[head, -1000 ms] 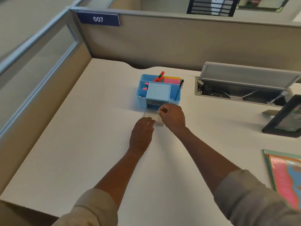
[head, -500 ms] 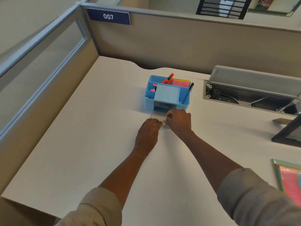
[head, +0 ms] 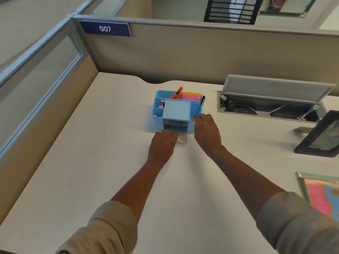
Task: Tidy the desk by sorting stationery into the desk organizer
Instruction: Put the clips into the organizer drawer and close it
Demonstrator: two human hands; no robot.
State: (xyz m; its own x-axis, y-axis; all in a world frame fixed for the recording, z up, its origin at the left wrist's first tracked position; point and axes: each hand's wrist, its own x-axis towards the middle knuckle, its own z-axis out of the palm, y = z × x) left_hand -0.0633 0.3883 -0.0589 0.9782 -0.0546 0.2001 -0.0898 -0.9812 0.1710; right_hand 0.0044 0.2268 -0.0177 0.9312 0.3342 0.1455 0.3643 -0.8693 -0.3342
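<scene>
In front of the blue desk organizer (head: 176,110), the left hand (head: 162,143) presses flat, straight fingers on a clear paper-clip packet (head: 182,140) lying on the table (head: 91,162). The right hand (head: 206,132) steadies the organizer's corner, fingers loosely bent, whether gripping I cannot tell. Pushed askew, the slippery packet could snag at the drawer opening.

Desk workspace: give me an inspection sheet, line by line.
Surface: pale desk, bare in front of the sleeves.
Job's things: blue desk organizer holds orange markers, pink sticky notes and a black pen; its front drawer slot is open. A clear drawer tray with paper clips lies on the desk just before the slot.
Clutter: black picture frame; colourful book at the right edge.
Grips: left hand rests on the tray; right hand touches the organizer's front right corner.
Cables: wires inside the open cable hatch.
Surroundings: cubicle partition with sign 007.
</scene>
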